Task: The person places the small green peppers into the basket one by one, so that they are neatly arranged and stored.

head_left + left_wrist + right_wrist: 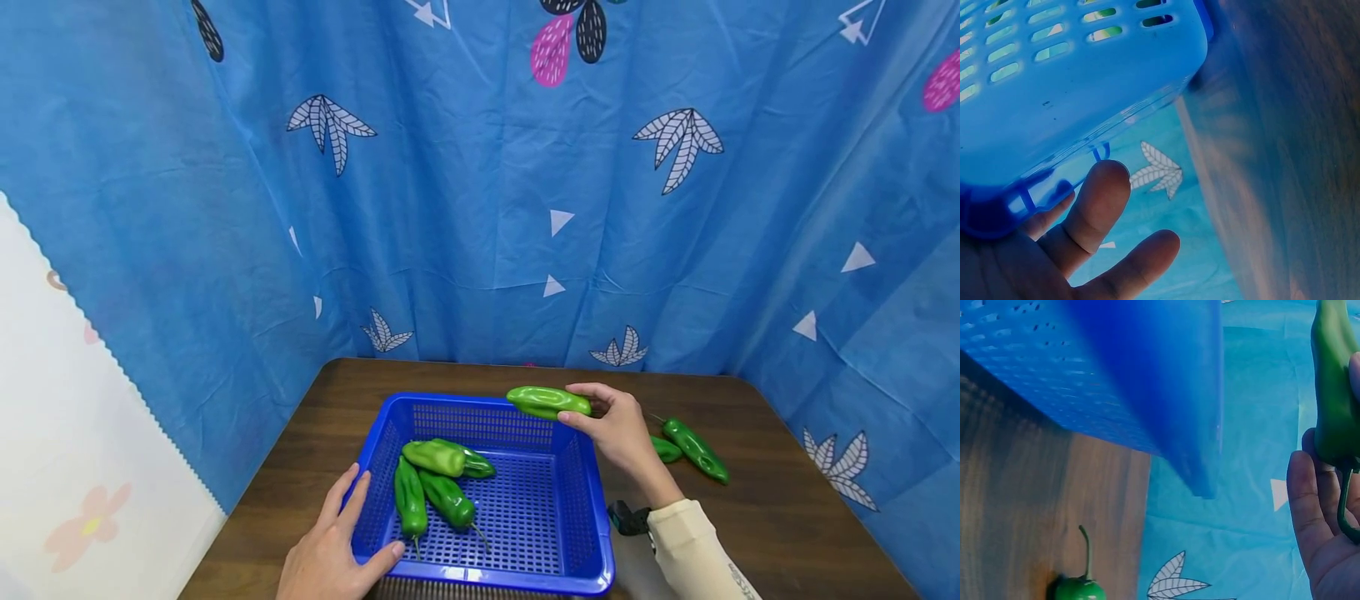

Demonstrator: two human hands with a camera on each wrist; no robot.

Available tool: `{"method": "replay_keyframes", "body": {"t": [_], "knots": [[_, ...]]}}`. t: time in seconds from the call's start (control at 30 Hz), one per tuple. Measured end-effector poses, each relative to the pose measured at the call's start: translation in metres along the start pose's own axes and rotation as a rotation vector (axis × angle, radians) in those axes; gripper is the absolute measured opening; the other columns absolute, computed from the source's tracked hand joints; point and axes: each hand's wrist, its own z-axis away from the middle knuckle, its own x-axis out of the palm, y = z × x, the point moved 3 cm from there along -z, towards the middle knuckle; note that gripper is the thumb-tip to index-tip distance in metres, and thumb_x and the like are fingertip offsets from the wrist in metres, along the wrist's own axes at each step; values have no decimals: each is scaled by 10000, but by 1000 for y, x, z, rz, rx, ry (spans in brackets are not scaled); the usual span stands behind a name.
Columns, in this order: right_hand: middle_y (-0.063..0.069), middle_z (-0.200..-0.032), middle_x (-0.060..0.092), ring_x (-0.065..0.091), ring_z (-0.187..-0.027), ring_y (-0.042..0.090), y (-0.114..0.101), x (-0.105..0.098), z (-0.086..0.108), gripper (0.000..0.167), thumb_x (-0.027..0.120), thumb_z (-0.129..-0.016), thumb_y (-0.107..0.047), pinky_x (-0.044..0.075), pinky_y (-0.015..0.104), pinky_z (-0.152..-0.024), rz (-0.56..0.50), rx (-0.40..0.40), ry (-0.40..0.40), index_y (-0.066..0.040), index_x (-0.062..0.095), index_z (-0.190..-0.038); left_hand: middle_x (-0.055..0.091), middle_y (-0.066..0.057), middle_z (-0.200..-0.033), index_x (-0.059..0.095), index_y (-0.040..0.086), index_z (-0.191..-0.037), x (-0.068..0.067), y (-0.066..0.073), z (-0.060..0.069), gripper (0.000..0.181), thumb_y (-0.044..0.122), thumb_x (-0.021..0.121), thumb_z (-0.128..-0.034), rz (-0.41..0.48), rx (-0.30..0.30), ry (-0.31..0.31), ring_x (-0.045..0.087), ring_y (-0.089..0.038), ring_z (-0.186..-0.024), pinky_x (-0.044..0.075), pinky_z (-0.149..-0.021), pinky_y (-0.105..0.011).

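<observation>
A blue perforated basket (450,572) holds several green peppers (410,497) on its left side. The right hand (618,425) pinches a light green pepper (543,400) by its stem end, above the basket's back right rim. In the right wrist view that pepper (1335,387) hangs from the fingers, its curved stem by the palm. At the basket's left wall, the left hand (330,550) has its fingers spread and its thumb at the front rim. The left wrist view shows the left hand (1085,244) beside the rim with fingers relaxed.
Right of the basket, two green peppers (696,450) lie on the dark wooden table (787,517). A dark band is on the right wrist. Blue patterned curtains (480,208) hang behind and at both sides, with a whitish cloth (75,467) at the far left.
</observation>
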Motion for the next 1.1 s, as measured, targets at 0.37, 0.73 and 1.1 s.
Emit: {"method": "replay_keyframes", "body": {"t": [0.37,0.73,1.1], "knots": [[70,-1066,742,703,-851,156,-16,13,-5,467,856,-793,-308,563,261,-670,-9,-29,-31,-196,712,-1223,253,21,-1633,389,189,-1557,-1,2,1,1085,808,672,-713,9,10,11,699,-301,-1048,502,-558,-385],[42,-1114,730,696,-849,172,-25,34,-8,437,861,-790,-263,549,285,-669,-62,-44,-57,-223,722,-1202,246,17,-1635,381,202,-1562,0,2,2,1099,837,649,-705,-3,-10,-1,693,-305,-1067,513,-575,-403],[77,-1088,729,691,-843,195,-31,66,-13,434,862,-789,-256,543,270,-658,-129,-52,-98,-211,723,-1199,248,17,-1636,377,203,-1563,1,1,1,1108,849,638,-702,-8,-9,0,694,-310,-1053,530,-597,-423]]}}
